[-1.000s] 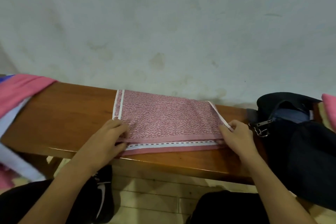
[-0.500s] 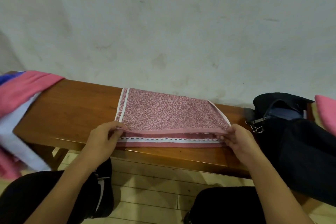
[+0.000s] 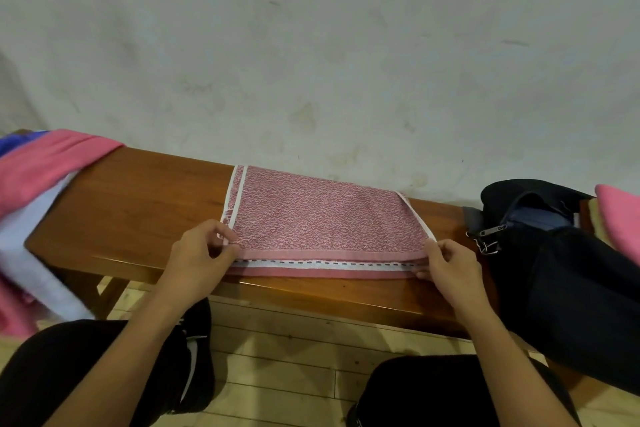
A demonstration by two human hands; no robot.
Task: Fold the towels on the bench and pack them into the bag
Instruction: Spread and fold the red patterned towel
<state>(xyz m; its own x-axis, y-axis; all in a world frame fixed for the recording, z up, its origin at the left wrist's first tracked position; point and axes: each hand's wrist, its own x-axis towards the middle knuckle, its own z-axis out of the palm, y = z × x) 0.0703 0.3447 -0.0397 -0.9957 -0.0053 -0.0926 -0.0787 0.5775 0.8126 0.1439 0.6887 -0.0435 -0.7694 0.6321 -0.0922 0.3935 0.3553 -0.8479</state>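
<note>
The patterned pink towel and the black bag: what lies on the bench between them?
In the head view, only bare bench wood separates the patterned pink towel and the black bag.

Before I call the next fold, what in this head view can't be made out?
- Inside of the dark bag: its own flap shadows the opening, so its contents are unreadable.
- Towel pile at left: cut off by the frame edge, count unclear.
- Pink towel layers: the top layer hides how many lie beneath.
- Corners under the left hand and right hand: fingers cover them.
</note>
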